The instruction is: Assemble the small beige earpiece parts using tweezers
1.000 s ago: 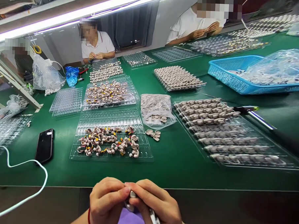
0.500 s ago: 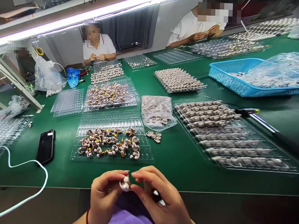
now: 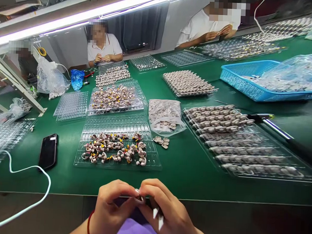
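Note:
Over the table's near edge, my left hand (image 3: 113, 204) is closed in a pinch around a small whitish, curved earphone piece (image 3: 141, 199). My right hand (image 3: 169, 209) meets it there, thumb and fingertips pressed on the same piece, which the fingers partly hide. Two pale pointed tips (image 3: 160, 222) stick out below the right fingers; what they belong to is hidden in the palm. Just beyond my hands lies a clear plastic tray (image 3: 93, 123) with a pile of similar curved earphone pieces (image 3: 118, 153) that have yellow and dark bits.
A phone (image 3: 48, 152) and a white cable (image 3: 45, 195) lie at left. A bag of beige shells (image 3: 163, 112) has several loose shells (image 3: 162, 141) beside it. Filled trays (image 3: 227, 144) and a blue basket (image 3: 260, 95) stand right. Co-workers (image 3: 104, 47) sit across the table.
My right fingers have closed in on the earphone piece, where they were apart from its upper side before. The piece has shifted slightly right and turned. The pale tips now point further down.

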`<state>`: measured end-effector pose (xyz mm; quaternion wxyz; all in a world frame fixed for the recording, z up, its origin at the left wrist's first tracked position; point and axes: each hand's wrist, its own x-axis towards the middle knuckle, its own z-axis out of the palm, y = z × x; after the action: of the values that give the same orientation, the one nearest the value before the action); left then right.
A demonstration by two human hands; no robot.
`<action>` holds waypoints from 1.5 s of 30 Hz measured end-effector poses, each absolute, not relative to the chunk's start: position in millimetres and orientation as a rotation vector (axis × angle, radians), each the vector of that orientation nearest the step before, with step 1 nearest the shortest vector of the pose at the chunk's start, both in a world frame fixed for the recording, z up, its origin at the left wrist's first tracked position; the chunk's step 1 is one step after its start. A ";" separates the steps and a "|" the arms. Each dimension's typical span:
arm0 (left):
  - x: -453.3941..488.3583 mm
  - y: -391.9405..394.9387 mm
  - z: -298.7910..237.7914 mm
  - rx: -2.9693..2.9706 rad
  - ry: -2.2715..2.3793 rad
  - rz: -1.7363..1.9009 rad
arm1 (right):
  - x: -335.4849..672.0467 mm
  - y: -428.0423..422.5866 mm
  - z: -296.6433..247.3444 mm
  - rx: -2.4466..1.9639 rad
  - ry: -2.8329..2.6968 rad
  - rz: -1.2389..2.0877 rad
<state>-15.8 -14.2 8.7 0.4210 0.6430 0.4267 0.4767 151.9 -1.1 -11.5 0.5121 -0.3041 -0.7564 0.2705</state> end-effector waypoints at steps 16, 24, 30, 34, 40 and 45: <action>-20.9 -7.6 19.1 1.574 1.022 1.097 | 157.6 0.7 1.7 -0.640 -1.899 0.713; -19.7 -7.1 18.5 1.416 1.019 1.060 | 161.1 1.7 6.8 -0.641 -1.932 0.740; -20.0 -6.9 11.4 1.377 0.958 1.053 | 163.5 1.5 9.8 -0.621 -1.958 0.767; -19.6 -7.9 11.1 1.391 0.951 1.040 | 163.0 -0.8 9.6 -0.621 -1.975 0.776; -18.6 -9.0 17.9 1.243 0.954 1.055 | 161.2 -4.9 1.6 -0.550 -1.924 0.784; -15.1 -11.9 8.5 0.900 0.878 1.114 | 163.7 -3.5 -0.1 -0.593 -1.836 0.750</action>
<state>-15.1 -11.9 8.5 0.6676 0.3989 0.3890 0.4938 163.7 -3.5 -0.1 0.5105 -0.2462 -0.7628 0.3114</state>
